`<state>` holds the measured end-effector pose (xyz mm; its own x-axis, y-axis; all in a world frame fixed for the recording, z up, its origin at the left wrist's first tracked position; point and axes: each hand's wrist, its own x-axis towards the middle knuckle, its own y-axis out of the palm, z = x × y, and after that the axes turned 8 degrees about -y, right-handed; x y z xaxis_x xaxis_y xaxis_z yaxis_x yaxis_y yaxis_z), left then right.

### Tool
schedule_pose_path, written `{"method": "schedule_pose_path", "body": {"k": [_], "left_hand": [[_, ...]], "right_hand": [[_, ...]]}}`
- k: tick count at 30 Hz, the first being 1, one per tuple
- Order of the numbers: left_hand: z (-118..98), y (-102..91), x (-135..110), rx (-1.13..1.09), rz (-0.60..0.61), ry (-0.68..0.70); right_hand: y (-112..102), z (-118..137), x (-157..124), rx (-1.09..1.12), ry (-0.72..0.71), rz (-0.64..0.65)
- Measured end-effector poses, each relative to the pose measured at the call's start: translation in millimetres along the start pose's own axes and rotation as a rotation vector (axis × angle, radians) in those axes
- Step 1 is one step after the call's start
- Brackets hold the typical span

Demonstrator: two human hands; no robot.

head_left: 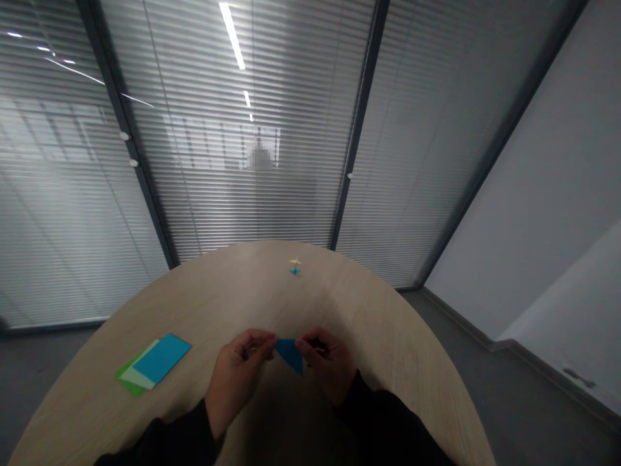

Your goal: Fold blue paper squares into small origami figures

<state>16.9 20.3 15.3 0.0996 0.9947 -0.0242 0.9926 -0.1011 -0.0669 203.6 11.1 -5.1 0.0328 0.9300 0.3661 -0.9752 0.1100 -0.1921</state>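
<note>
Blue folded paper (290, 355) sat pinched between my left hand (237, 375) and right hand (327, 369) — both grasping it just above the wooden table (339, 310). Coloured sheets (154, 364) lay well left of my left hand — two tiny paper figures (295, 266) far ahead.

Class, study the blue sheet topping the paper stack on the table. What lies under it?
Under the blue sheet a pale green sheet pokes out, with a bright green sheet beneath that. Whether more sheets lie fully covered cannot be seen.
</note>
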Motion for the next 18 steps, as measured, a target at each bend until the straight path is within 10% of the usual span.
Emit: {"method": "schedule_pose_path", "body": {"k": [18], "left_hand": [[5.9,1.9,2.2,-0.282,0.123,-0.176]], "right_hand": [[1.8,5.4,-2.0,0.011,0.013,0.031]]}}
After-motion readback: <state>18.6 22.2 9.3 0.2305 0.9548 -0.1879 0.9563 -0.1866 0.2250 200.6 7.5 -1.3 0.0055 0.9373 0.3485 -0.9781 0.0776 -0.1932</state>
